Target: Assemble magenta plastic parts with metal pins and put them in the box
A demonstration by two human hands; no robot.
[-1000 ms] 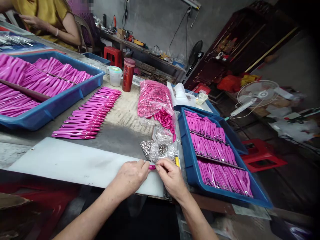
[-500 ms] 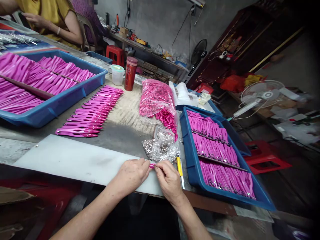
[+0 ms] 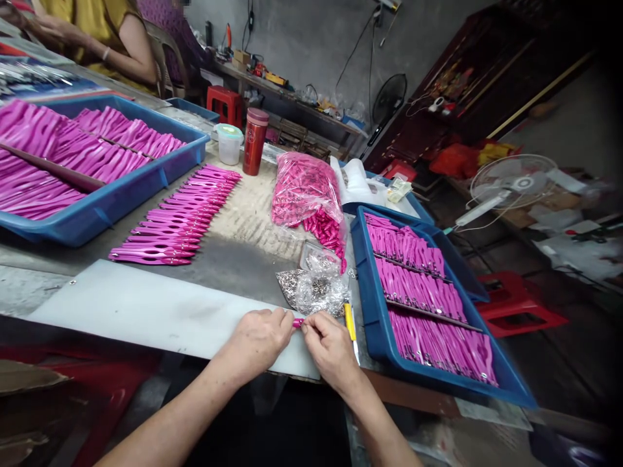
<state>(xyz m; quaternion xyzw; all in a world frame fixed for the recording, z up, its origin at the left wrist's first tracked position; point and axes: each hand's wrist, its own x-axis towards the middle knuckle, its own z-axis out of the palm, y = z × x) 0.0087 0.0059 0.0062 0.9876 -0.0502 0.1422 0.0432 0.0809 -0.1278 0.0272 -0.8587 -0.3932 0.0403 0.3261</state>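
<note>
Where fingertips (image 3: 288,316) converge, a pink piece (image 3: 298,322) shows between.

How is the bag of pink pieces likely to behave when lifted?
The bag would probably sag, since it looks thin and wrinkled. It may spill: pink pieces trail out at its near end. It could feel fairly heavy, holding so many.

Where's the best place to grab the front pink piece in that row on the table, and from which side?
I'd pinch the front pink piece by its lighter body, away from the darker pointed tip, coming from the near side. Its near edge looks open, while the rest of the row crowds its far side.
</note>
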